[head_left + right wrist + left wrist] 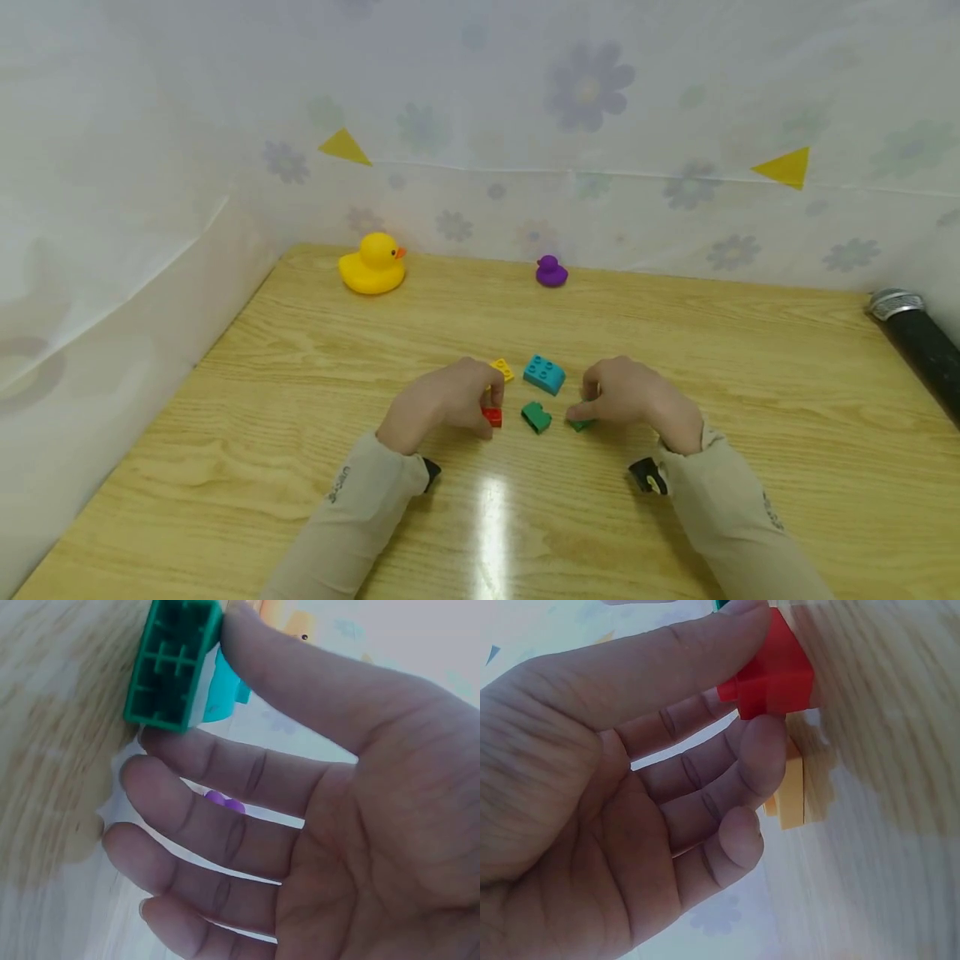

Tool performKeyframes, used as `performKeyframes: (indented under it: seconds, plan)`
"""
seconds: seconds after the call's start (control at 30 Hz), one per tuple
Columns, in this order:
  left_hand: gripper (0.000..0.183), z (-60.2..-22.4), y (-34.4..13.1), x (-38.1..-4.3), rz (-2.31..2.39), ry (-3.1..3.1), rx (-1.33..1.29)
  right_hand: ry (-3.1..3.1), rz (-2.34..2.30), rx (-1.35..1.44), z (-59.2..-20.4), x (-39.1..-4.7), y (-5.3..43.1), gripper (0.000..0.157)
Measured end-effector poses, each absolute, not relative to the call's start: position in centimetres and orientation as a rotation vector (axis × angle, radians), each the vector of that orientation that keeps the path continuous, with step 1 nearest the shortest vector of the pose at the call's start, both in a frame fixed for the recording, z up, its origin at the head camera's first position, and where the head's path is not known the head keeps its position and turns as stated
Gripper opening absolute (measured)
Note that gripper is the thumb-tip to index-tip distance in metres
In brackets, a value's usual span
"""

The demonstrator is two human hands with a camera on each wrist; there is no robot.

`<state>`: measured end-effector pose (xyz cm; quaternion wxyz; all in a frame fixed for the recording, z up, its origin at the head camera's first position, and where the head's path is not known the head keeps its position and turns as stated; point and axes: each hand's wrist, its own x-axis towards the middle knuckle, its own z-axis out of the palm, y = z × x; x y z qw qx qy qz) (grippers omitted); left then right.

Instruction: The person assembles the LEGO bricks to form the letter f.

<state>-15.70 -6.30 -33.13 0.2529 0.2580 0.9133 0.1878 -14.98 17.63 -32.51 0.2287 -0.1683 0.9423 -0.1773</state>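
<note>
My left hand [446, 400] pinches a small red toy brick [780, 671] between thumb and fingertips, close over the wooden table. Just behind those fingers lies a yellow brick [502, 369], partly covered by the hand in the head view. My right hand [637, 396] holds a green brick [172, 667] between thumb and index finger, its hollow underside facing the wrist camera; the other fingers are loosely bent. Between the hands, a second green brick [536, 417] lies tipped on its side. Behind that one sits a larger blue brick [543, 373], studs up.
A yellow rubber duck [372, 265] stands at the back left and a small purple duck [551, 272] at the back middle. At the far right edge lies a black microphone [918, 342]. Flowered white cloth [480, 100] hangs behind the table [300, 467].
</note>
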Motion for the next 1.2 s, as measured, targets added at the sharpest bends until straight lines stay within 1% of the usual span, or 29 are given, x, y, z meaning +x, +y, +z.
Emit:
performKeyframes:
  seconds: [0.13, 0.33, 0.53, 0.67, 0.9, 1.2]
  plan:
    - [0.024, -33.06, -6.26, -15.68, 0.505, 2.484, 0.69, 2.592, -0.517, -0.464, -32.49, -15.1, 17.93, 0.024]
    - [0.023, -32.8, -6.19, -15.68, 0.492, 2.488, 0.681, 2.554, -0.649, -0.546, -32.26, -15.35, 18.41, 0.015]
    - [0.022, -32.87, -6.17, -15.7, 0.496, 2.485, 0.675, 2.5, -0.699, -0.611, -32.18, -15.44, 18.55, 0.009]
    - [0.021, -33.02, -6.19, -15.62, 0.499, 2.482, 0.692, 2.485, -0.705, -0.621, -32.26, -15.37, 18.51, 0.009]
    - [0.02, -33.1, -6.23, -15.5, 0.51, 2.479, 0.7, 2.448, -0.689, -0.701, -32.46, -15.38, 18.16, 0.014]
    - [0.021, -33.1, -6.2, -15.54, 0.496, 2.485, 0.703, 2.478, -0.656, -0.681, -32.61, -15.55, 18.24, 0.013]
